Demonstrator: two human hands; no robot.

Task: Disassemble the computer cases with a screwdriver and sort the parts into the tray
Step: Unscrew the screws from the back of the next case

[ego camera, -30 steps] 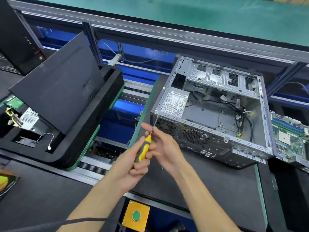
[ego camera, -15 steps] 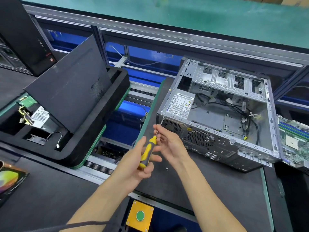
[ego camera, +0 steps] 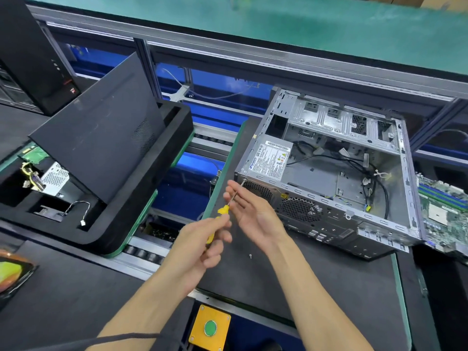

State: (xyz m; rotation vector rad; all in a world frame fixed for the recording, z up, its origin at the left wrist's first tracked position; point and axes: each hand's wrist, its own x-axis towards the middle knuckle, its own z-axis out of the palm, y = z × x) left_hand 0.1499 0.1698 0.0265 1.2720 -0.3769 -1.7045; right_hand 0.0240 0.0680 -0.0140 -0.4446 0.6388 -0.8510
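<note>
An open silver computer case (ego camera: 316,196) lies on its side on the dark mat, with its power supply (ego camera: 271,158) at the near left corner. My left hand (ego camera: 200,247) grips the yellow handle of a screwdriver (ego camera: 223,211). The thin shaft points up and right, its tip at a screw on the case's rear top-left corner. My right hand (ego camera: 255,214) is beside the shaft with its fingers stretched out, and the shaft rests against them. A small loose screw (ego camera: 250,255) lies on the mat below my hands.
A black foam tray (ego camera: 141,219) at left holds parts, with a black side panel (ego camera: 101,138) leaning in it. A motherboard (ego camera: 443,209) lies right of the case. A black tower (ego camera: 33,59) stands at far left. A yellow box with a green button (ego camera: 210,326) sits at the front edge.
The screwdriver has moved up and right, so its tip now meets the case corner. My right hand's fingers have gone from pinching the shaft to lying stretched out along it.
</note>
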